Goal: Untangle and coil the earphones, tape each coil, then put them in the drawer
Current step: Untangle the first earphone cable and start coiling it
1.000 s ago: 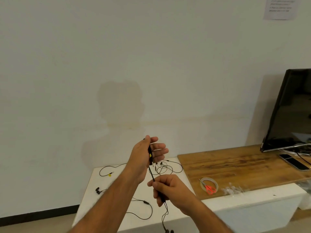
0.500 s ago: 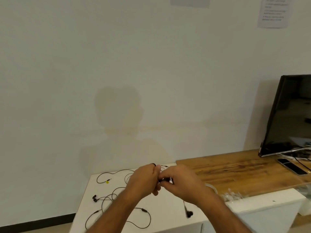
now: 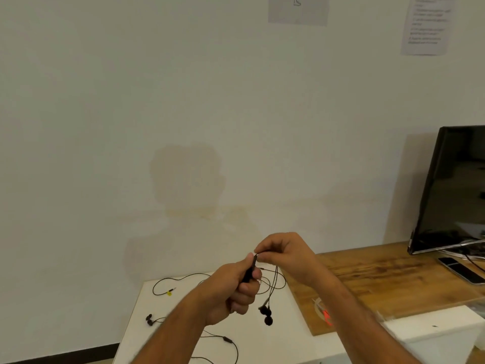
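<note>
The left hand [image 3: 231,292] is being curled round a light, limp earphone cable [image 3: 274,282] at lower centre, its top being pinched by the right hand [image 3: 284,254].

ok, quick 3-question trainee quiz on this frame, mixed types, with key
1. True or false: the left hand grips a bundled part of the held earphones.
2. Where are that set's earbuds? A) dangling below the hands B) lying on the wooden top C) inside the right hand
3. Fill in: a second set of earphones lies loose on the ____ table.

Key: 1 true; 2 A; 3 white
</note>
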### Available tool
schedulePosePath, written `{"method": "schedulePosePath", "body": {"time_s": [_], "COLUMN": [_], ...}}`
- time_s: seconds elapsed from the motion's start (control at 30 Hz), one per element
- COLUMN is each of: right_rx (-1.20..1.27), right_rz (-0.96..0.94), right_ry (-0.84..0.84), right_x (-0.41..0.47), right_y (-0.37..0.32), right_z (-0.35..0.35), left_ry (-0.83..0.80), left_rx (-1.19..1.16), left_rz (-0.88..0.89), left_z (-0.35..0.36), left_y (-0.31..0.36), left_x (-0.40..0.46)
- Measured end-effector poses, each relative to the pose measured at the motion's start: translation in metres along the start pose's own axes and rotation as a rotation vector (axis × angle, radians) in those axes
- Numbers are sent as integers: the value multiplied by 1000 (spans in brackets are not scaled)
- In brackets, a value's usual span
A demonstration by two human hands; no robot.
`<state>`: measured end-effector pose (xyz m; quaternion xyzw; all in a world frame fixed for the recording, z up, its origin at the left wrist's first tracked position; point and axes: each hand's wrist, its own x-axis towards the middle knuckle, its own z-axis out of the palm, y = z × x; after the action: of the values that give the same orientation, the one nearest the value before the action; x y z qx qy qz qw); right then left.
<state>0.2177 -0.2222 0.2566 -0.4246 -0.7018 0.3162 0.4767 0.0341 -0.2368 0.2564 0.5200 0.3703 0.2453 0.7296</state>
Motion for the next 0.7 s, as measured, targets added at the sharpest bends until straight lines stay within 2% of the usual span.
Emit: {"method": "schedulePosePath", "body": {"time_s": [0.13,0.23,0.4,0.7], "right_rx": [254,351,383,483], "right_rz": [46,59,76,159], "right_ry": [23,58,89,82], "right_x": [0,-1,0,-16], "right_y": [6,10,15,10], "right_z": [4,9,15,51], "left_ry": [-113,-143,-155,-66], "left_rx": [-185,-246,-371,-561], "left_rz": [5,12,41,233], "left_z": [3,5,5,14], "left_y": [5,5,6,11], "left_x": [-4,-5,-4,-1]}}
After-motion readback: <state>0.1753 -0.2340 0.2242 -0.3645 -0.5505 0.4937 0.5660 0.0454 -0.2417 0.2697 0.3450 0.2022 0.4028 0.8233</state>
